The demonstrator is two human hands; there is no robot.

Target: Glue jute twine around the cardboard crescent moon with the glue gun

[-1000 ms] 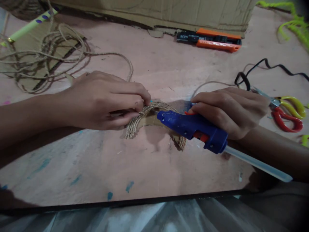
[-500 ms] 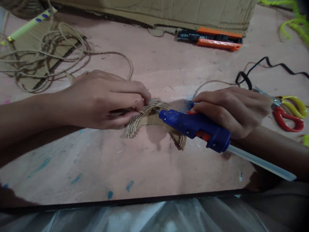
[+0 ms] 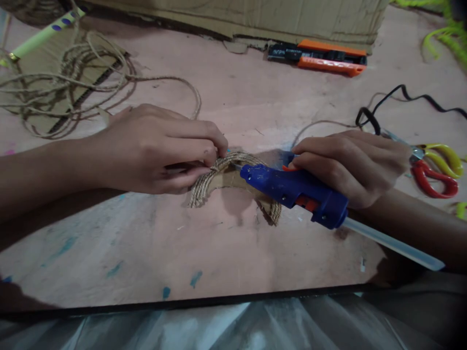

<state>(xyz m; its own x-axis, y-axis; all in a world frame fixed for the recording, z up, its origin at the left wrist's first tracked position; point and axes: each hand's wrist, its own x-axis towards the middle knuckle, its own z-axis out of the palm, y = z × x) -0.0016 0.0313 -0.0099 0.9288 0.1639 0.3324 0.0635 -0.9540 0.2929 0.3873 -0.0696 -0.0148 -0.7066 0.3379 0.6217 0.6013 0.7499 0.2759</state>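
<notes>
A: Where is the arch right now?

B: The cardboard arch (image 3: 233, 182) lies flat on the pink bench (image 3: 233, 102), midway between your two hands. Its left leg is wound with twine (image 3: 200, 187); the right leg runs under the glue gun (image 3: 295, 192).

A: And your left hand?

B: Your left hand (image 3: 156, 148) rests on the bench at the arch's upper left. The grip is narrow: fingertips (image 3: 213, 155) pinched together on the twine at the top of the arch, pressing it against the cardboard. The arch sits just past the fingertips, toward the right.

A: Right hand?

B: Your right hand (image 3: 350, 163) has its grip closed around the glue gun's handle, the body held low and nearly level. The nozzle points left and sits just beside the pinched twine at the arch's crown. A clear glue stick (image 3: 394, 243) sticks out behind the gun, toward your right forearm.

A: Anything else on the bench?

B: A loose tangle of twine (image 3: 69, 82) far left, an orange cutter (image 3: 321, 58) at the back against a cardboard box (image 3: 255, 17), scissors (image 3: 434, 167) with red and yellow handles at the right beside a black cord (image 3: 401, 99).
</notes>
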